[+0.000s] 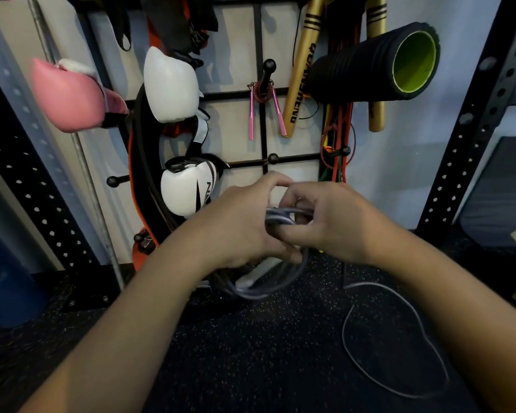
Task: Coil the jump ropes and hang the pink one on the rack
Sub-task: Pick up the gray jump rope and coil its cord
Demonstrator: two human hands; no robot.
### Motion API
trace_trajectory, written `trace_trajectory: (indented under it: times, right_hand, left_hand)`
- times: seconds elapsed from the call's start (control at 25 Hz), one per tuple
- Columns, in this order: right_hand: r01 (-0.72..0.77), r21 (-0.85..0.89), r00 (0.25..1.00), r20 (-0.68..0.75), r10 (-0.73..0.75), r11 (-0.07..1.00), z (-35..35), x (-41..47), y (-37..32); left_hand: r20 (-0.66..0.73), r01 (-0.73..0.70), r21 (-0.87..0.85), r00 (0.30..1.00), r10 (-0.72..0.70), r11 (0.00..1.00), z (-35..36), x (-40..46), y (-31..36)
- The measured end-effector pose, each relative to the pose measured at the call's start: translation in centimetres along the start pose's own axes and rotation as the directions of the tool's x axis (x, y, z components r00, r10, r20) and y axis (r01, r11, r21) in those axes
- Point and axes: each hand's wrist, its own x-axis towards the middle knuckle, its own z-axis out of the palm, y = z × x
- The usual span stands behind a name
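Observation:
The pink jump rope (251, 114) hangs coiled on a black peg of the wall rack (262, 135), its two pink handles dangling. Below it, my left hand (239, 225) and my right hand (328, 222) meet in front of the rack. Both grip a bundle of grey jump rope (280, 219) loops between them. The coils hang down under my hands, with a pale handle (256, 274) among them. A loose tail of the grey rope (399, 353) trails in a curve across the floor at the right.
Pink boxing glove (69, 96) and white gloves (170, 84) hang at the left of the rack. A black foam roller (376, 61), gold bats (301, 70) and resistance bands (337, 138) hang at the right. Perforated black uprights (474, 120) flank the speckled rubber floor (251, 353).

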Motion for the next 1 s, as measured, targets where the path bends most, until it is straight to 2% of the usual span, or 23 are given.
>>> trace_trajectory:
  times: [0.08,0.16,0.28,0.4,0.44,0.52,0.56,0.64,0.72,0.8,0.88,0.96,1.0]
  right_hand:
    - [-0.037,0.104,0.999,0.001,0.037,0.994,-0.1,-0.2,-0.2]
    - [-0.041,0.123,0.999,0.008,0.040,0.992,-0.1,-0.4,-0.5]
    - [-0.034,0.117,0.998,-0.039,0.039,0.993,0.3,-0.2,-0.7]
    - [-0.124,0.238,0.980,-0.125,0.157,0.963,-0.8,0.1,-0.5]
    - [-0.158,0.297,0.967,-0.147,0.208,0.942,-1.4,0.1,0.0]
    - [-0.200,0.387,0.951,-0.147,0.274,0.900,-2.1,0.0,1.2]
    - [-0.218,0.425,0.952,-0.103,0.287,0.878,-2.0,-0.1,1.5]
    - [-0.239,0.510,0.959,-0.010,0.284,0.826,-0.5,-0.2,1.5]
    - [-0.181,0.653,0.960,-0.047,0.278,0.735,1.9,-0.4,0.0]
    - [-0.028,0.762,0.938,-0.204,0.282,0.646,3.8,-0.6,-1.2]
    - [0.034,0.780,0.913,-0.278,0.298,0.624,4.4,-0.5,-1.4]
    - [-0.001,0.746,0.917,-0.265,0.298,0.666,3.6,0.0,-0.8]
    - [-0.045,0.706,0.925,-0.238,0.296,0.707,2.7,0.3,-0.3]
  left_hand:
    - [0.059,0.074,-0.131,0.996,-0.067,0.989,0.1,0.1,-0.7]
    - [0.106,0.073,-0.215,0.993,-0.051,0.974,0.2,0.3,-1.2]
    - [0.115,0.039,-0.314,0.993,-0.003,0.949,0.1,0.1,-1.5]
    - [0.086,0.044,-0.466,0.996,-0.004,0.884,-0.4,-0.3,-2.1]
    - [0.053,0.052,-0.573,0.998,-0.026,0.818,-0.5,-0.3,-2.5]
    - [-0.064,0.005,-0.805,0.994,-0.094,0.594,-0.2,0.2,-3.2]
    - [-0.132,-0.045,-0.876,0.980,-0.149,0.480,0.2,0.5,-3.3]
    - [-0.229,-0.125,-0.940,0.920,-0.318,0.317,1.5,1.1,-2.8]
    - [-0.257,-0.169,-0.961,0.837,-0.482,0.219,3.2,1.3,-1.4]
    - [-0.280,-0.189,-0.958,0.769,-0.575,0.214,4.4,1.2,-0.1]
    - [-0.307,-0.186,-0.947,0.767,-0.564,0.262,4.8,1.0,0.3]
    - [-0.351,-0.160,-0.914,0.774,-0.528,0.373,4.3,0.9,-0.3]
    - [-0.412,-0.160,-0.872,0.750,-0.517,0.462,3.6,0.8,-0.9]
